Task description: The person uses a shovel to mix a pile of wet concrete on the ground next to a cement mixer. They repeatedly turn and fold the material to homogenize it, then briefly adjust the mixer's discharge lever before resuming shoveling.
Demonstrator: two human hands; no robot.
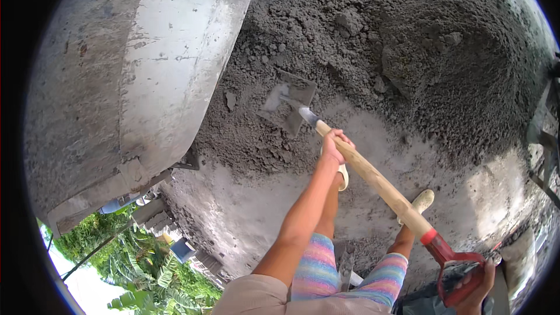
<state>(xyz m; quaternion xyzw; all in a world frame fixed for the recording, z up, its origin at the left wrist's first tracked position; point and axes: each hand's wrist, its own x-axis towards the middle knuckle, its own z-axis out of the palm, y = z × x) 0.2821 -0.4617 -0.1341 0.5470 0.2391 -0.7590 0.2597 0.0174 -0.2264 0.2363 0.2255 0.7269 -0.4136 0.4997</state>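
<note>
A shovel [379,184] with a thick wooden shaft slants across the middle from lower right to upper left. My left hand [336,144] is wrapped round the shaft low down, just above the metal socket. At the lower right my right hand [475,289] grips the red D-shaped handle, its fingers through the opening. The flat metal blade [300,90] lies at the near edge of a heap of dark grey, crumbly sand-like material [373,41]. Some of the grey material rests on and around the blade, so part of its outline is hidden.
A large grey metal drum-like body [169,52] with a pale panel stands at the left. Both my feet, in cream clogs [421,203], are on the dusty concrete floor [245,216] beside the heap. Sacks [519,256] lie at the lower right; green plants [157,268] grow at lower left.
</note>
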